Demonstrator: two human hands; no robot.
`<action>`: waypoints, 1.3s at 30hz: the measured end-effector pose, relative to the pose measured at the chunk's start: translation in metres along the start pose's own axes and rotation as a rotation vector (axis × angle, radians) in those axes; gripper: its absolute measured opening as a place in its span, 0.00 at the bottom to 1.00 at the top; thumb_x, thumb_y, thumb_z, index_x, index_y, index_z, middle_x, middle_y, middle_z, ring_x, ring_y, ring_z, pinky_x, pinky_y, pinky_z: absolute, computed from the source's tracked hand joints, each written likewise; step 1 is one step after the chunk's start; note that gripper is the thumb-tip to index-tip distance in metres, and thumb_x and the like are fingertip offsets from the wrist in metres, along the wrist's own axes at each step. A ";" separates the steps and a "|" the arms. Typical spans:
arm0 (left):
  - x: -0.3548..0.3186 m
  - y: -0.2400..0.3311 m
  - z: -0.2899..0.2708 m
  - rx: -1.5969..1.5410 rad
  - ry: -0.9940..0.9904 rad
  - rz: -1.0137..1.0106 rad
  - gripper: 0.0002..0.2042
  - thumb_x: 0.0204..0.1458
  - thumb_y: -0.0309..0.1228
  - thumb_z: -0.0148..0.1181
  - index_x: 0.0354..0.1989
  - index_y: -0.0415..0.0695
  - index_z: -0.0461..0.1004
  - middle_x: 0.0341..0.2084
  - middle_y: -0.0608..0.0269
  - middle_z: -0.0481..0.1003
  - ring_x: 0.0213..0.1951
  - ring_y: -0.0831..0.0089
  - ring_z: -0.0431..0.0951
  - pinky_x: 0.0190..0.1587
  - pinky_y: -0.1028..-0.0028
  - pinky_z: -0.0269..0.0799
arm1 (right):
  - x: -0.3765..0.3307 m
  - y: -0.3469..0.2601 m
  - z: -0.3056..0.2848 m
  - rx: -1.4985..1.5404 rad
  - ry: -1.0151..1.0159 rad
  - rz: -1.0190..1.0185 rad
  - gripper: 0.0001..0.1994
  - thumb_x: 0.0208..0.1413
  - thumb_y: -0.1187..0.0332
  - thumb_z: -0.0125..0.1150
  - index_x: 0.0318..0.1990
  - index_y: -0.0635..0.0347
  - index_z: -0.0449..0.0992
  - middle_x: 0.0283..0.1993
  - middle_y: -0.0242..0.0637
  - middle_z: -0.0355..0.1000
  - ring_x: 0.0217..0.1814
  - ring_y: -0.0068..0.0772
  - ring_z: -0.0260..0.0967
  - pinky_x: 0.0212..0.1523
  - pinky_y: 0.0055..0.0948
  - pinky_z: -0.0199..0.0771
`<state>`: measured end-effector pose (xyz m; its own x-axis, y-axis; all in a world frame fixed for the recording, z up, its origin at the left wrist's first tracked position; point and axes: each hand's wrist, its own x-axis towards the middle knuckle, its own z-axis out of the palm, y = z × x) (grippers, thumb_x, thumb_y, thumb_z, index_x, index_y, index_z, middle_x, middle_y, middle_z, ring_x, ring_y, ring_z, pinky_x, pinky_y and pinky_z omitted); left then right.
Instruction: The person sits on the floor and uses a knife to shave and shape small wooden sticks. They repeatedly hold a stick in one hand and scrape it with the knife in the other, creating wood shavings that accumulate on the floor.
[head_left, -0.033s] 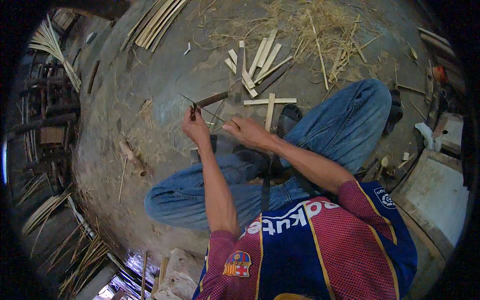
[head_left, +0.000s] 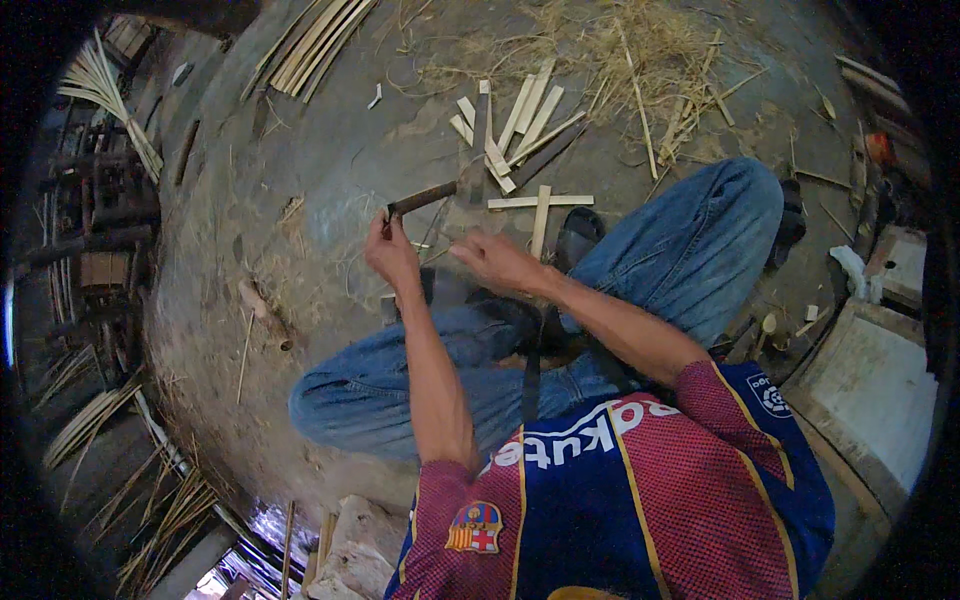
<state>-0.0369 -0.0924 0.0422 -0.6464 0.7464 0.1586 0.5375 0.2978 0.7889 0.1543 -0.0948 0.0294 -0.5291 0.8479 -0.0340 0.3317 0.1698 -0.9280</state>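
Note:
My left hand (head_left: 393, 252) is closed around the near end of a dark brown bar-like piece (head_left: 428, 195), which points away to the right above the floor. I cannot make out whether it is a tool. Beside it, my right hand (head_left: 497, 263) has its fingers curled in a pinch. Whatever lies between those fingertips is too small or blurred to name. Two pale flat wooden slats lie crossed just beyond my right hand, the upright slat (head_left: 541, 222) over the level slat (head_left: 508, 203). My jeans-clad legs (head_left: 665, 245) are bent on either side of the hands.
Several pale slats (head_left: 535, 118) lie fanned out ahead, with a heap of straw-like shavings (head_left: 620, 50) behind them. Long strips (head_left: 318, 45) rest at the far left. A short wooden piece (head_left: 265, 312) lies to the left, and a pale board (head_left: 860, 370) stands at the right.
The thin dark strip that crossed between my hands no longer shows. My right hand has shifted very slightly to the right; the left hand still grips the bar.

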 end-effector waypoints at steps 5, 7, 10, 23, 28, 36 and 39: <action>0.007 -0.003 0.006 -0.019 -0.002 0.017 0.15 0.55 0.32 0.62 0.44 0.31 0.77 0.30 0.48 0.80 0.32 0.64 0.79 0.37 0.68 0.71 | 0.010 0.040 -0.010 0.054 -0.008 0.095 0.22 0.63 0.50 0.49 0.42 0.64 0.74 0.32 0.46 0.73 0.31 0.48 0.67 0.35 0.44 0.67; 0.013 -0.019 0.010 -0.050 0.062 0.113 0.15 0.55 0.33 0.62 0.43 0.31 0.77 0.30 0.48 0.80 0.32 0.63 0.80 0.37 0.68 0.71 | 0.011 0.028 -0.003 0.004 -0.008 0.000 0.22 0.63 0.50 0.49 0.42 0.63 0.74 0.33 0.46 0.73 0.33 0.48 0.67 0.37 0.44 0.66; 0.016 -0.029 0.008 -0.084 0.008 0.056 0.16 0.55 0.33 0.62 0.43 0.31 0.78 0.31 0.48 0.80 0.34 0.62 0.80 0.39 0.68 0.72 | 0.015 0.019 -0.011 0.007 -0.143 0.178 0.22 0.64 0.50 0.49 0.42 0.63 0.75 0.33 0.47 0.73 0.33 0.48 0.67 0.38 0.43 0.67; 0.014 -0.025 0.008 -0.057 -0.020 -0.049 0.17 0.55 0.36 0.62 0.46 0.34 0.77 0.34 0.47 0.79 0.35 0.61 0.79 0.41 0.66 0.72 | 0.010 0.066 -0.009 -0.201 -0.073 0.141 0.27 0.62 0.44 0.45 0.49 0.62 0.73 0.44 0.59 0.74 0.47 0.66 0.70 0.49 0.55 0.69; 0.013 -0.026 0.007 -0.044 0.032 0.049 0.16 0.55 0.35 0.63 0.45 0.33 0.77 0.34 0.48 0.79 0.36 0.61 0.79 0.40 0.67 0.72 | 0.003 0.057 -0.011 -0.215 0.013 0.287 0.24 0.62 0.48 0.50 0.39 0.64 0.77 0.40 0.61 0.73 0.45 0.64 0.71 0.45 0.50 0.71; 0.012 -0.008 0.001 0.050 0.008 0.049 0.13 0.55 0.32 0.61 0.44 0.35 0.77 0.29 0.48 0.78 0.32 0.61 0.78 0.38 0.65 0.71 | -0.002 0.062 -0.021 -0.236 -0.087 0.403 0.29 0.61 0.45 0.48 0.43 0.69 0.74 0.38 0.63 0.74 0.45 0.66 0.71 0.46 0.52 0.70; 0.010 0.003 0.002 0.010 0.015 0.031 0.14 0.55 0.30 0.61 0.46 0.35 0.76 0.29 0.50 0.78 0.31 0.64 0.78 0.36 0.67 0.71 | -0.010 0.078 -0.006 -0.238 0.112 0.347 0.29 0.62 0.45 0.47 0.43 0.69 0.75 0.37 0.63 0.74 0.44 0.67 0.70 0.46 0.52 0.70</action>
<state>-0.0403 -0.0824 0.0451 -0.6370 0.7466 0.1919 0.5627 0.2802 0.7778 0.1903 -0.0872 -0.0401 -0.2709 0.9220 -0.2766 0.6526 -0.0353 -0.7568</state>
